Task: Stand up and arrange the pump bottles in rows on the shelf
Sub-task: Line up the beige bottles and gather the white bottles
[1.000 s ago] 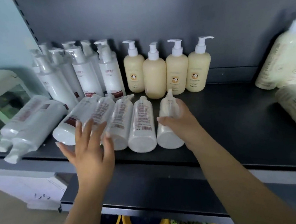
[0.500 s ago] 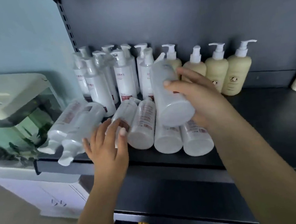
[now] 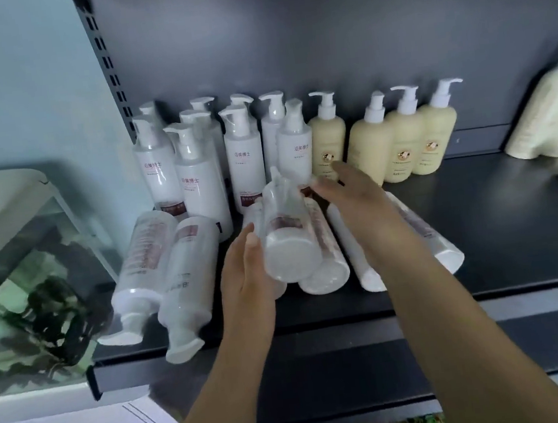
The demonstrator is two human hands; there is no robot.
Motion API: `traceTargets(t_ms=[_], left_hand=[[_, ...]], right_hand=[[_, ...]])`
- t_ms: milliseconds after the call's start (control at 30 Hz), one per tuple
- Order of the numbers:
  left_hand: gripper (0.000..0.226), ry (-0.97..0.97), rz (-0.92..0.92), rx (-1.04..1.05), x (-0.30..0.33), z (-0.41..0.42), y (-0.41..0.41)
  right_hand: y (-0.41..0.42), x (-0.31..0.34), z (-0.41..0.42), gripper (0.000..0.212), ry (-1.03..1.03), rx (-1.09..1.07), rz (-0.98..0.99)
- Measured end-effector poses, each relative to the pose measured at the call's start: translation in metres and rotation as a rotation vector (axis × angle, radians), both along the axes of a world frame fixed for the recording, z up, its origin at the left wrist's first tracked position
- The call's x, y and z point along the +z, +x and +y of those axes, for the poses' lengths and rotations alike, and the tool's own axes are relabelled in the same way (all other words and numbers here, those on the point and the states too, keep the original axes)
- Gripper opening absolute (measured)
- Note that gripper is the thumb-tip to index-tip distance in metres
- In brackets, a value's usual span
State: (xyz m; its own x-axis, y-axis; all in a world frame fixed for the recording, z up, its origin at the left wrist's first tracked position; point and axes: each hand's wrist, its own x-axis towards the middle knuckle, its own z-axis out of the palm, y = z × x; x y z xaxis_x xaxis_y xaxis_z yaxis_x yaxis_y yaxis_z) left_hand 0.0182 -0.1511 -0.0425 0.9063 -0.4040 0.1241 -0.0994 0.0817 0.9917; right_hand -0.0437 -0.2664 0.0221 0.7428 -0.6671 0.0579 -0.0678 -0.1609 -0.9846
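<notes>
The white bottle [image 3: 288,234] is up off the shelf [image 3: 512,221] and caught between both hands, tilted, base toward the camera and pump head pointing back and up at the standing white row [image 3: 216,156]. That long axis is the thing to watch: it has to swing upright before the bottle can join the row.

The left hand [image 3: 246,276] is on the bottle's left flank, fingers straight and flat against it, more of a steadying press than a grasp. The right hand [image 3: 355,199] reaches in from the bottle's right, fingers extended past its shoulder; whether they wrap behind the neck I cannot tell, the bottle hides them. Both are at the bottle, the left nearer its base, the right nearer its top.

Directly under the held bottle lie more white bottles on their sides [image 3: 320,262], bases out, and one more [image 3: 424,230] runs beneath the right forearm. To the held bottle's left, two fallen bottles [image 3: 170,271] point their pumps over the shelf edge. Behind and to its right stand four cream bottles [image 3: 387,141], close behind the right fingers. Far right of it, more cream bottles [image 3: 549,114], blurred.

My read: the open spot is tight. The standing white row crowds right behind, so the pump head could clip one going up, and the loose bottles beneath may roll.
</notes>
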Motion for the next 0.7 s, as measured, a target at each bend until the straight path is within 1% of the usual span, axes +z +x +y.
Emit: traceTargets(t_ms=[33,67,100,133,167,200,233,267,333,400,500,567,600,667,700], left_hand=[[0.032,0.005,-0.012,-0.014,0.001,0.002,-0.001],[0.033,0.026,-0.032,-0.031,0.0,0.003,0.002],[0.043,0.069,-0.06,-0.053,0.002,0.004,0.002],[0.059,0.123,-0.094,-0.075,0.001,0.004,0.004],[0.073,0.192,-0.116,-0.096,0.0,0.004,0.005],[0.081,0.247,-0.132,-0.106,0.001,0.004,0.004],[0.082,0.269,-0.132,-0.116,0.001,0.004,0.003],[0.08,0.259,-0.122,-0.128,0.002,0.005,0.002],[0.072,0.225,-0.114,-0.174,0.007,0.004,0.001],[0.059,0.209,-0.108,-0.242,0.011,0.002,-0.001],[0.015,0.145,-0.088,-0.279,0.018,-0.004,-0.013],[0.025,0.117,-0.077,-0.279,0.019,-0.011,-0.023],[0.022,0.119,-0.069,-0.281,0.018,-0.016,-0.028],[0.01,0.134,-0.033,-0.306,0.017,-0.025,-0.036],[0.027,0.148,0.001,-0.327,0.015,-0.03,-0.038]], right_hand=[[-0.014,-0.002,-0.009,0.032,-0.039,-0.1,-0.034],[-0.028,-0.003,-0.019,0.037,-0.136,-0.218,-0.019],[-0.042,-0.007,-0.033,0.047,-0.257,-0.323,0.087],[-0.053,-0.009,-0.045,0.056,-0.345,-0.361,0.255],[-0.058,-0.014,-0.055,0.061,-0.348,-0.331,0.414],[-0.062,-0.017,-0.06,0.064,-0.278,-0.25,0.525],[-0.062,-0.021,-0.064,0.063,-0.192,-0.173,0.589],[-0.061,-0.024,-0.065,0.062,-0.159,-0.131,0.608],[-0.061,-0.027,-0.067,0.058,-0.186,-0.123,0.594],[-0.066,-0.03,-0.071,0.057,-0.22,-0.131,0.583],[-0.075,-0.034,-0.081,0.056,-0.233,-0.149,0.581],[-0.079,-0.036,-0.089,0.054,-0.265,-0.176,0.588],[-0.081,-0.037,-0.093,0.053,-0.292,-0.193,0.59],[-0.085,-0.038,-0.101,0.052,-0.332,-0.238,0.61],[-0.087,-0.039,-0.106,0.051,-0.348,-0.265,0.622]])
